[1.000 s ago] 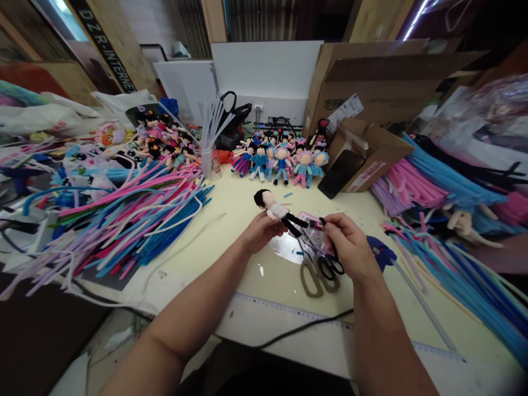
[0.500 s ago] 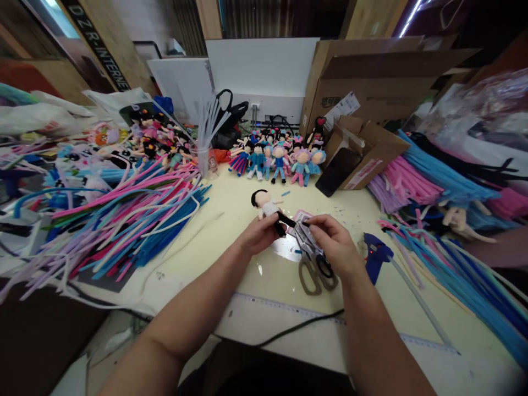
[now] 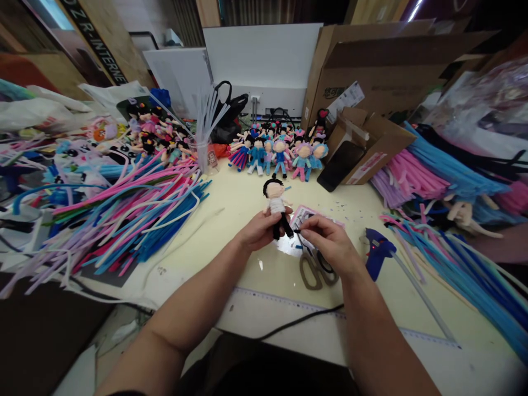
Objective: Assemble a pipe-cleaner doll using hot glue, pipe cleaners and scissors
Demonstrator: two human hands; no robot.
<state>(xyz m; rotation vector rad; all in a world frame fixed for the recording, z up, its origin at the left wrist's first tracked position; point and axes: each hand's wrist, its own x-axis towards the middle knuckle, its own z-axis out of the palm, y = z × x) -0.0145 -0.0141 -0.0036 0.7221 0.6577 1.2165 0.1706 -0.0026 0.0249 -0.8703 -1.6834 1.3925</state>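
Doll (image 3: 276, 205), one, in left hand (image 3: 260, 230)

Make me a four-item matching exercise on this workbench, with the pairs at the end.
Things:
1. white-shirted doll
2. glue gun
3. black phone
4. tan-handled scissors

Places and colours:
A. leaning against a small cardboard box
B. blue, right of the right hand
C. lying between the forearms
D. held in the left hand

Pairs: 1-D, 2-B, 3-A, 4-C.
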